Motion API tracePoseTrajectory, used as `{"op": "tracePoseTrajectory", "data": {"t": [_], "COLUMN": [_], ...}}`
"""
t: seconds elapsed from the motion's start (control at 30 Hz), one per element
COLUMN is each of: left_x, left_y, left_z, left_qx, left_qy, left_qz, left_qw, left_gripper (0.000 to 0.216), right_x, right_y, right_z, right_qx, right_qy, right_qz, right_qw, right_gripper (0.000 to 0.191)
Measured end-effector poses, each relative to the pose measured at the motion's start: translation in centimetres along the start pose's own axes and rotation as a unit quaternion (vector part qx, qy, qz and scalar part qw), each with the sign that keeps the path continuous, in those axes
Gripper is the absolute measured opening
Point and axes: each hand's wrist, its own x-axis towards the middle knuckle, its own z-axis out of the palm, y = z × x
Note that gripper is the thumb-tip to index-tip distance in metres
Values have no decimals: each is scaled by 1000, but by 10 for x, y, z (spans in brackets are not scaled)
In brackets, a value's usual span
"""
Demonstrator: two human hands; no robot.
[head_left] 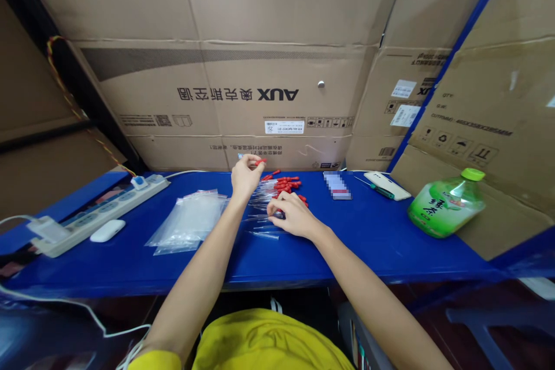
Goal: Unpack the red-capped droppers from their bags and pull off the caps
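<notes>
- Pinching one red-capped tube (pixel 260 162) between its fingertips, the left hand (pixel 245 176) is raised near the back edge of the bench (pixel 368 243).
- The right hand (pixel 291 215) rests curled over the tube pile (pixel 284 184) at mid-bench; whether it grips one, I cannot tell.
- The tubes are too many and too small to count.
- One stack of clear bags (pixel 191 219) lies left of the hands.
- One power strip (pixel 99 211) and one white mouse (pixel 107 230) sit by the left edge.
- One green bottle (pixel 446 203) leans at the right edge.
</notes>
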Motion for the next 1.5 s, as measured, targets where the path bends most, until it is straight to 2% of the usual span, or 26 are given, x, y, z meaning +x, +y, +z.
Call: {"op": "tracePoseTrajectory", "data": {"t": [0.13, 0.23, 0.33, 0.4, 0.47, 0.57, 0.63, 0.7, 0.8, 0.87, 1.0, 1.17, 1.27, 1.37, 1.5], "left_x": [-3, -4, -7, -11, -16, -23, -24, -23, -16, -12, -8, -13, -14, -14, -15], "left_y": [-5, -11, -11, -6, 0, 6, 5, 2, -5, -10, -16, -18, -16, -7, 14], "left_z": [4, 8, 9, 9, 9, 12, 13, 13, 7, 2, -2, 6, 6, -2, -16], "left_qx": [40, 26, 18, -25, -81, -122, -129, -104, 20, 101, 146, 190, 180, 146, 8], "left_qy": [-121, -181, -202, -236, -292, -378, -410, -404, -337, -326, -395, -361, -362, -359, -313], "left_qz": [12, 32, 40, 29, 15, 14, 26, 47, 114, 160, 214, 211, 216, 238, 220], "left_qw": [992, 983, 978, 971, 953, 918, 903, 908, 934, 926, 881, 888, 889, 891, 924], "left_gripper": [22, 21, 29, 34, 39, 42, 41, 39, 28, 20, 18, 18, 15, 10, 18], "right_x": [2, 3, 3, 3, 4, 7, 8, 6, 0, -4, -10, -12, -11, -8, -4], "right_y": [2, 4, 10, 18, 27, 41, 49, 55, 60, 61, 57, 51, 50, 46, 31], "right_z": [5, 4, -1, -5, -8, -11, -13, -17, -24, -28, -31, -30, -28, -26, -23], "right_qx": [-50, -47, -22, 23, 102, 220, 244, 229, 152, 65, -77, -133, -133, -116, -84], "right_qy": [-21, -13, 73, 163, 222, 247, 262, 273, 265, 234, 144, 96, 91, 120, 164], "right_qz": [-13, -11, 56, 142, 203, 198, 187, 187, 199, 214, 217, 194, 188, 182, 132], "right_qw": [998, 999, 996, 976, 948, 923, 915, 915, 931, 946, 962, 967, 969, 969, 974], "right_gripper": [8, 10, 14, 18, 30, 30, 29, 27, 21, 15, 1, 7, 6, 6, 16]}}
